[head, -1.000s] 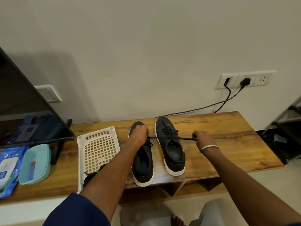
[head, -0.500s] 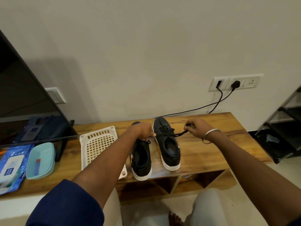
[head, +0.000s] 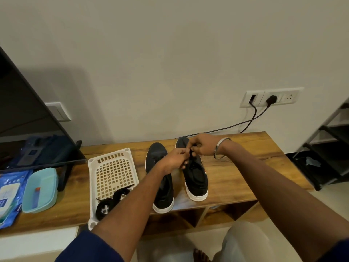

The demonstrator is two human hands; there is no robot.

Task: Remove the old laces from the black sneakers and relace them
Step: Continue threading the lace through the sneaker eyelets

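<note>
Two black sneakers with white soles stand side by side on a wooden bench (head: 236,167), toes toward the wall. My forearm crosses the left sneaker (head: 162,188). Over the eyelets of the right sneaker (head: 196,178) both hands meet. My left hand (head: 177,157) and my right hand (head: 204,145) each pinch the black lace (head: 191,154) of that shoe, fingertips almost touching. A bundle of loose black laces (head: 110,202) lies at the near end of the white basket (head: 113,167).
A teal lidded box (head: 40,190) and a blue wipes pack (head: 9,195) sit at the bench's left, under a TV screen (head: 24,114). Black cables (head: 251,120) run from the wall sockets. A dark shelf rack (head: 328,148) stands at right.
My hands, earlier spread apart with the lace stretched between them, have come together over the right sneaker's eyelets. The camera view has shifted slightly.
</note>
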